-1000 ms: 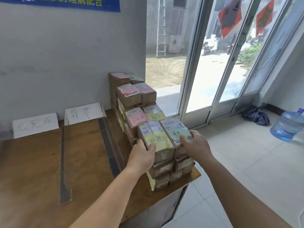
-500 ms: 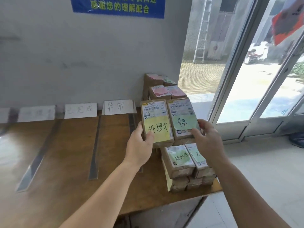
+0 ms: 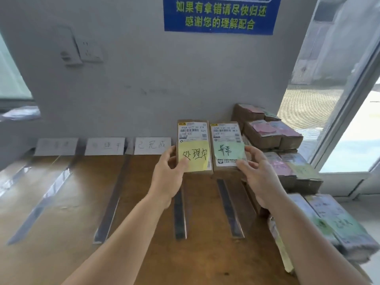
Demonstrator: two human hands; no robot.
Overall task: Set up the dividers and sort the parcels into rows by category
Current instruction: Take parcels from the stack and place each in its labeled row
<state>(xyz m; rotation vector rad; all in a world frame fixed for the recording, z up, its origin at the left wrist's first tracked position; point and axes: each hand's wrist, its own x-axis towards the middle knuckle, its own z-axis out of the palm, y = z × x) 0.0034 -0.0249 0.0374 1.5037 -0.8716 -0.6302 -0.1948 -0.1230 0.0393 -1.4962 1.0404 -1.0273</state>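
Now, left of frame centre, the left hand (image 3: 168, 177) grips the yellow-noted parcel (image 3: 194, 147) upright, fingers curled round its edge, its matching label card (image 3: 104, 146) further left, while the right hand (image 3: 259, 177) likewise grips the green-noted parcel (image 3: 227, 147).

A grey wall (image 3: 144, 79) fills the upper frame, bearing a blue sign (image 3: 220, 15); glass doors (image 3: 349, 120) admit daylight at right, above the wooden desk (image 3: 61, 212).

parcel stacks (image 3: 287, 161) right on table (image 3: 61, 202), dividers (image 3: 111, 202) left, cards (image 3: 152, 145) behind
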